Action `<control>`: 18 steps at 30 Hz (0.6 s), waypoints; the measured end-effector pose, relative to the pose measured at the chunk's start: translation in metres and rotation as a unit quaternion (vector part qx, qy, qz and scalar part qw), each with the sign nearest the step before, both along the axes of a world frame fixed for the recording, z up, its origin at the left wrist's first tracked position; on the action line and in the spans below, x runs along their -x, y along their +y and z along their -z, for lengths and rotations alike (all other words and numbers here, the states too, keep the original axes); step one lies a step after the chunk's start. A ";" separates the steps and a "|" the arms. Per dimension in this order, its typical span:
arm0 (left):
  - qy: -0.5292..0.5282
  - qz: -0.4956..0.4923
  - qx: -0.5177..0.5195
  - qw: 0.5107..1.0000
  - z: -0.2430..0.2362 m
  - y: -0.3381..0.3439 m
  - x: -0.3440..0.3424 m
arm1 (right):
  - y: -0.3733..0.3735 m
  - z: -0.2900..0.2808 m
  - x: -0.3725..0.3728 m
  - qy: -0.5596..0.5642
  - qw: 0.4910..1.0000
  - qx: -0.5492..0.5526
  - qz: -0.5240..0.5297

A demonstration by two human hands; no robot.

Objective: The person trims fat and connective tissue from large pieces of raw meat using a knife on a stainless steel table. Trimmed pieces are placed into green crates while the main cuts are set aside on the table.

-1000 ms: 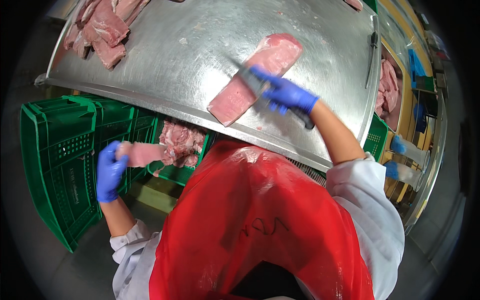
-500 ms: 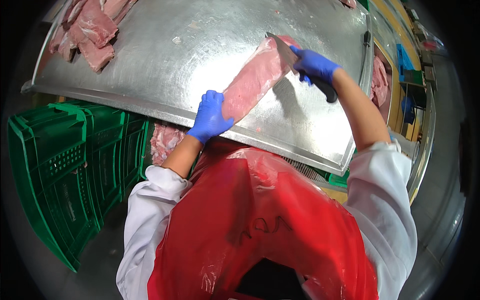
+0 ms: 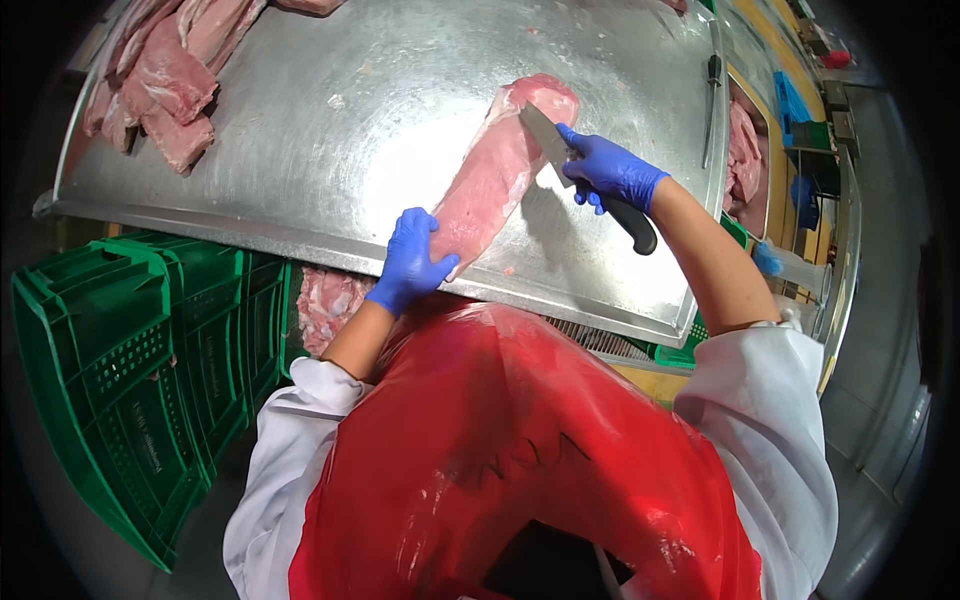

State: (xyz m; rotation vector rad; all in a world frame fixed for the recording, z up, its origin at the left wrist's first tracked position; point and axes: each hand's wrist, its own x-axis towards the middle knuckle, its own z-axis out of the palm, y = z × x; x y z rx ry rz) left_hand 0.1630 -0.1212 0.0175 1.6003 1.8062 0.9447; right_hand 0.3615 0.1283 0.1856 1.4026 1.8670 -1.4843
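A long pale-pink piece of boneless meat (image 3: 485,185) lies slantwise on the metal table (image 3: 310,150), its far end pointing away to the right. My blue-gloved left hand (image 3: 408,262) grips its near end at the table's front edge, thumb on one side and fingers on the other. In my blue-gloved right hand (image 3: 615,175) is a knife (image 3: 545,138), the fingers wrapped round where the black handle meets the blade. The blade's tip rests over the meat near its far end; whether it cuts in, I cannot tell.
Several trimmed meat pieces (image 3: 175,85) are heaped at the table's far left. A second thin knife (image 3: 711,100) lies along the right rim. Green crates (image 3: 120,370) stand at the left below the table, and more meat (image 3: 332,305) sits under its front edge.
The knife in my right hand has come nearer to me along the meat, away from its far tip. My left hand keeps its hold. The whole view has shifted slightly.
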 end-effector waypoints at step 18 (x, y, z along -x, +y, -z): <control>-0.129 0.012 0.339 0.932 0.034 0.332 0.031 | -0.063 0.039 -0.144 0.247 0.888 -0.072 0.382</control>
